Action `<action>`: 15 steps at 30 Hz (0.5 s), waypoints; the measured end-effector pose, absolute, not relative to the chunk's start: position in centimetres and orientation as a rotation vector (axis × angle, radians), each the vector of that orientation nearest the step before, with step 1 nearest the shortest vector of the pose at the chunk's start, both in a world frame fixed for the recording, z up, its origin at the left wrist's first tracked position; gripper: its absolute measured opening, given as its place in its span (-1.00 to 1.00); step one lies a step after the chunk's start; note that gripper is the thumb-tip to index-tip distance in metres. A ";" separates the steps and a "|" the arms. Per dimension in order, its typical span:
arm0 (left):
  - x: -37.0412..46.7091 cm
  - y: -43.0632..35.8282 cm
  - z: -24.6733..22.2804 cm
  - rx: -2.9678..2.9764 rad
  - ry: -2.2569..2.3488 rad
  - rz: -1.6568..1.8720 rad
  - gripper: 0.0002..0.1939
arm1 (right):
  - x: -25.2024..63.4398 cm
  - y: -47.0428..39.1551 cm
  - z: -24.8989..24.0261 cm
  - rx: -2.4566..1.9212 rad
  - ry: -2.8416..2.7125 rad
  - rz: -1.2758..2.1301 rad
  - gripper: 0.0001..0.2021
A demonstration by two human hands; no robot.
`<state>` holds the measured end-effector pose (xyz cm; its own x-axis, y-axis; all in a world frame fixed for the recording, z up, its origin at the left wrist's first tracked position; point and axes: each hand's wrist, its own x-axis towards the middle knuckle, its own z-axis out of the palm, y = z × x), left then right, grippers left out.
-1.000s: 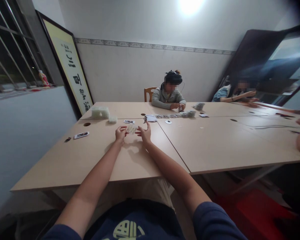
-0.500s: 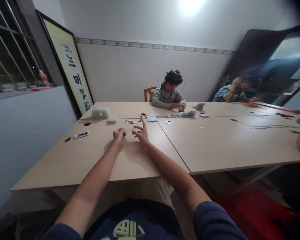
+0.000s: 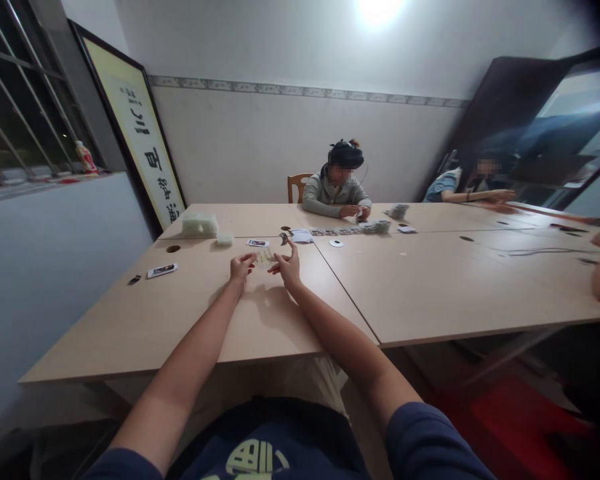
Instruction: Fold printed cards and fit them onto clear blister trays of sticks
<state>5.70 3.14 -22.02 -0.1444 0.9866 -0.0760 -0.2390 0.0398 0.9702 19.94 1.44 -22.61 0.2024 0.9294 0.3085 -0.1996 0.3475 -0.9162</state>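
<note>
Between my hands is a small clear plastic sheet (image 3: 265,258) with pale marks, tilted up above the table. My left hand (image 3: 240,269) pinches its left edge between thumb and fingers. On the other side, my right hand (image 3: 289,269) grips the right edge, with the index finger raised. A dark crescent-shaped piece (image 3: 283,239) shows right at that fingertip; whether it touches the finger or lies on the table I cannot tell. Just beyond the sheet lies a white card with a dark picture (image 3: 257,243). Farther left is a similar white-edged piece (image 3: 163,271).
A stack of pale translucent pieces (image 3: 200,225) and a smaller stack (image 3: 225,239) stand back left. White papers (image 3: 301,236) and a white disc (image 3: 336,243) lie ahead. Opposite sits a person (image 3: 337,187) behind a row of small packets (image 3: 350,231). The table (image 3: 180,333) has cable holes.
The clear sheet has turned to show more of its face. My right hand has closed onto its edge from a more spread pose. The person at far right has lowered an arm.
</note>
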 end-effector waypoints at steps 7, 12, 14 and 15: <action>5.8 2.9 -21.9 0.961 1.103 1.335 -0.63 | 20.1 1.9 -23.1 -0.904 -0.932 0.962 -0.27; 6.2 2.5 -21.7 0.938 0.999 1.350 -0.62 | 20.2 1.7 -22.5 -0.873 -0.889 0.968 -0.20; 6.3 2.3 -21.6 0.933 0.950 1.358 -0.62 | 20.2 1.4 -22.4 -0.866 -0.909 0.983 -0.15; 6.3 2.2 -21.6 0.933 0.928 1.356 -0.62 | 20.1 1.3 -22.4 -0.866 -0.920 0.990 -0.14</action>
<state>6.27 2.18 -21.57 0.0068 1.0000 -0.0013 -0.3630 0.0037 0.9318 20.12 1.29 -22.37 0.2661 0.9364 0.2288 -0.2968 0.3055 -0.9048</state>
